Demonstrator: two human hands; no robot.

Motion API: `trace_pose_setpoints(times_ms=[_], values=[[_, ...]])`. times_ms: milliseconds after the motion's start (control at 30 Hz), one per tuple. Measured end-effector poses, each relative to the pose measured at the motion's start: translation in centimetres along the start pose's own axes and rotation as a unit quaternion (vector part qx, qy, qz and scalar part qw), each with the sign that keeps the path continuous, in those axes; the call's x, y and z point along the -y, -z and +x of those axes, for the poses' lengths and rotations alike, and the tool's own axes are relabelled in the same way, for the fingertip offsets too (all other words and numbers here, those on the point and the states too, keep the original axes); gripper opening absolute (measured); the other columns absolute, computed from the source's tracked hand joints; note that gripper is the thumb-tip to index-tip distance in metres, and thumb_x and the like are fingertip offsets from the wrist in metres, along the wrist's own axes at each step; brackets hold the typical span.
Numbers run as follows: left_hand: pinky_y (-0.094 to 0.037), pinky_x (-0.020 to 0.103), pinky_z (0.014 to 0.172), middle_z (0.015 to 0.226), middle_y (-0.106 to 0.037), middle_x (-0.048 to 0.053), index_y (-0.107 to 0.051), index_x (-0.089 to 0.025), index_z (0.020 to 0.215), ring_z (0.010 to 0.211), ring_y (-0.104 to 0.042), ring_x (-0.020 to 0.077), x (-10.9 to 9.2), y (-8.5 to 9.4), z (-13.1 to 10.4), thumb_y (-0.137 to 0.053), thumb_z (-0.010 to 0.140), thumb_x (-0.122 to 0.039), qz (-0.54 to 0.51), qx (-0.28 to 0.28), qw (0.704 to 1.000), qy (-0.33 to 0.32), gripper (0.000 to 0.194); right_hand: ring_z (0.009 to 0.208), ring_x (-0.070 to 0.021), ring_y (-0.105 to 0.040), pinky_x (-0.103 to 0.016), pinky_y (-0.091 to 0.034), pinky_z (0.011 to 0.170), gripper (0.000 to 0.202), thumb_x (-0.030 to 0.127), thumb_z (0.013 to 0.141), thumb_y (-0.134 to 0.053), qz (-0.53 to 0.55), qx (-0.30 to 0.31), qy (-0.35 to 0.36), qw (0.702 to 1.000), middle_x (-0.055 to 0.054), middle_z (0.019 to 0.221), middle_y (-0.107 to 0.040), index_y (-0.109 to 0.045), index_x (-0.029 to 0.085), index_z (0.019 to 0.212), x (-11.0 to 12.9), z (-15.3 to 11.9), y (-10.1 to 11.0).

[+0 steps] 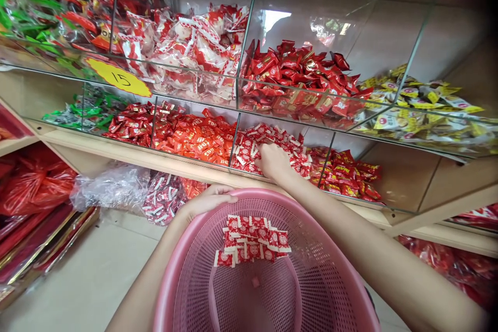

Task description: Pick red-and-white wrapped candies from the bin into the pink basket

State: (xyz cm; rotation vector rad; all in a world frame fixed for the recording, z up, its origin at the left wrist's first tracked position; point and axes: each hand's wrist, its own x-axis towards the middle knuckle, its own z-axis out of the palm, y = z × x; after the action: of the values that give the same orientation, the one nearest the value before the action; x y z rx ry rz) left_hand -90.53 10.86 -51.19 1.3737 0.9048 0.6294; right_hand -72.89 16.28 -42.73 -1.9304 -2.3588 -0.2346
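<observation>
My left hand point(210, 199) is closed round the rim of a pink plastic basket point(167, 275), its thumb lying over the edge. Several small red-and-white wrapped candies point(249, 238) lie together inside against the far wall. My right hand point(274, 161) reaches over the basket into a lower shelf compartment, down among a heap of matching red-and-white candies point(249, 145). Its fingers are curled and partly hidden, so whether candy is between them does not show.
Clear dividers split the shelves. Orange packets point(202, 137) lie left of my right hand, red-and-yellow packets point(346, 174) to its right. Above are red-wrapped sweets point(299, 72) and a yellow "15" price tag point(119, 78). A bagged bundle point(112, 187) sits under the wooden ledge point(97, 148).
</observation>
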Motion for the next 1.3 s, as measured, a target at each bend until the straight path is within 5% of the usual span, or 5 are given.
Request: trace_pose_setpoints(times_ms=[467,633,767,1000,1300], values=[[-0.041,0.024,0.064,0.084,-0.065,0.002,-0.063,-0.016,0.095,0.071,-0.057,0.0149,-0.4,-0.2,-0.2,-0.059,0.070,-0.033,0.022,-0.028,0.999,0.038,0.030,0.077,-0.0222,-0.056,-0.029,-0.039,0.059,0.020,0.026,0.078,-0.043,0.019,-0.063,0.033,0.997,-0.011,0.087,-0.057,-0.058,0.014,0.084,-2.2,-1.7,1.5],[-0.042,0.024,0.064,0.087,-0.064,0.004,-0.061,-0.016,0.097,0.071,-0.057,0.0150,-0.4,-0.3,-0.3,-0.059,0.071,-0.033,0.003,-0.019,0.999,0.040,0.031,0.072,-0.0130,-0.051,-0.024,-0.037,0.062,0.021,0.027,0.082,-0.037,0.145,-0.078,0.173,0.971,-0.005,0.086,-0.054,-0.055,0.018,0.089,-3.3,-6.0,2.9],[-0.042,0.024,0.063,0.085,-0.064,0.003,-0.061,-0.016,0.099,0.070,-0.057,0.0146,-0.4,-0.4,-0.3,-0.059,0.071,-0.033,0.007,-0.023,0.999,0.040,0.033,0.078,-0.0116,-0.050,-0.022,-0.038,0.066,0.022,0.025,0.083,-0.038,0.223,0.018,0.285,0.932,-0.003,0.092,-0.054,-0.052,0.020,0.099,-3.8,-10.2,0.7],[-0.041,0.024,0.066,0.083,-0.065,0.002,-0.062,-0.017,0.099,0.074,-0.057,0.0158,-0.5,-0.4,-0.3,-0.057,0.072,-0.033,0.032,-0.022,0.999,0.027,0.032,0.082,-0.0159,-0.052,-0.028,-0.040,0.069,0.018,0.019,0.079,-0.044,0.174,0.117,0.247,0.946,-0.005,0.091,-0.055,-0.054,0.019,0.094,-6.8,-13.4,-5.7],[-0.040,0.024,0.066,0.086,-0.065,0.001,-0.062,-0.018,0.100,0.073,-0.057,0.0145,-0.6,-0.3,-0.3,-0.056,0.072,-0.031,0.049,-0.021,0.998,0.019,0.031,0.077,-0.0190,-0.057,-0.028,-0.041,0.059,0.018,0.014,0.080,-0.041,0.004,0.094,0.220,0.971,-0.008,0.097,-0.055,-0.052,0.016,0.094,-5.4,-13.9,-6.3]])
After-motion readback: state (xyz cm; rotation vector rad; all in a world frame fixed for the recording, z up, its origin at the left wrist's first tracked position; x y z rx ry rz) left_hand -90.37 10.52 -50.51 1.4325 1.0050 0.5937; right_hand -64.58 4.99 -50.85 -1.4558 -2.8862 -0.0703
